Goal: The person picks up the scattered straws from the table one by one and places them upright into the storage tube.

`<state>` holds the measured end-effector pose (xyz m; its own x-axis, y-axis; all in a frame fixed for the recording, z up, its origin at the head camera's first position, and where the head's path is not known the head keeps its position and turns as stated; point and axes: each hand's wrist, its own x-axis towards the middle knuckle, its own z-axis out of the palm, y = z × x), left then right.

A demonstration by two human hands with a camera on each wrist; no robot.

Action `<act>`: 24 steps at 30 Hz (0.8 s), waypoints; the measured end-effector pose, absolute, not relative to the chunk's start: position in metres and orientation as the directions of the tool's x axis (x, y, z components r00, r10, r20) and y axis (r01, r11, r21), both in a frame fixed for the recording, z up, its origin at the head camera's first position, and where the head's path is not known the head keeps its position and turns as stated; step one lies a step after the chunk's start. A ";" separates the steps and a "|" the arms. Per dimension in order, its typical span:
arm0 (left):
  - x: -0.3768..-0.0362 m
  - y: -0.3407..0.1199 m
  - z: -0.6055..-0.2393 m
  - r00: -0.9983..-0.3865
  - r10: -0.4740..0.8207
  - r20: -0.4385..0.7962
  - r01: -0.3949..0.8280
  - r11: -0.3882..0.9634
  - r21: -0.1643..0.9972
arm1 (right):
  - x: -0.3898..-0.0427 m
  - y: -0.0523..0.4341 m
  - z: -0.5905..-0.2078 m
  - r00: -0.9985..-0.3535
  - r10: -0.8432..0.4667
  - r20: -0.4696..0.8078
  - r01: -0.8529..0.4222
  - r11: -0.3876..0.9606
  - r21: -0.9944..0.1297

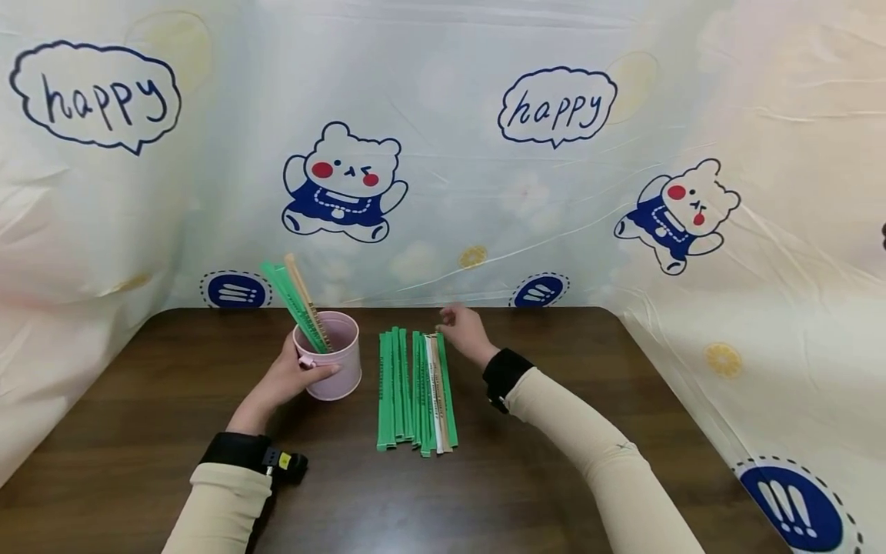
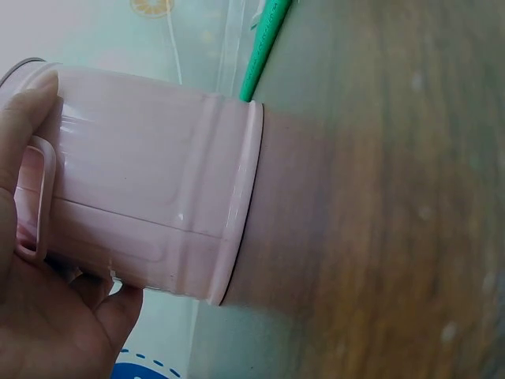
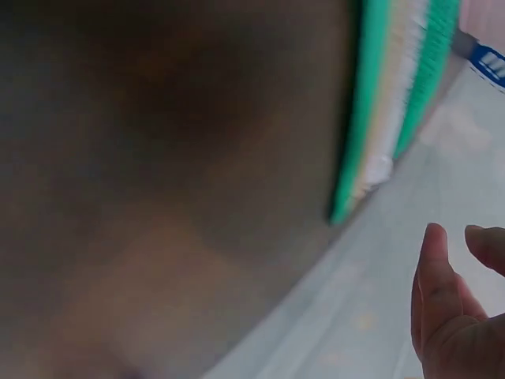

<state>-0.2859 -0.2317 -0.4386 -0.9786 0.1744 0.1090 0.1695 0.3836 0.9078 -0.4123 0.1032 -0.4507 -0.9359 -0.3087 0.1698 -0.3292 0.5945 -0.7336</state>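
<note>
Tabletop (image 1: 554,431): one cup (image 1: 337,369), two sticks (image 1: 299,304)

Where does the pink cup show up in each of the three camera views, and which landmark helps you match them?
Head view: the pink cup stands left of centre on the table, held by the left hand.
Left wrist view: it fills the left half, lying sideways in the frame, with the hand at its handle.
Right wrist view: only a pale pink sliver at the top right corner, too little to be sure.
Shared landmark: the green sticks.

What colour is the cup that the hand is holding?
The cup is pale pink, clearest in the left wrist view.
</note>
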 end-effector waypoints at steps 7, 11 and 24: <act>-0.284 -0.233 -0.441 -0.984 0.151 0.095 0.148 0.396 0.906 | -0.360 0.097 -0.434 -0.965 -0.245 0.092 -0.240 0.689 -0.683; -0.284 -0.234 -0.442 -0.984 0.149 0.097 0.149 0.396 0.906 | -0.358 0.097 -0.440 -0.967 -0.253 0.010 -0.189 0.694 -0.694; -0.289 -0.231 -0.440 -0.984 0.150 0.095 0.149 0.409 0.900 | -0.350 0.091 -0.437 -0.967 -0.248 -0.059 -0.154 0.754 -0.638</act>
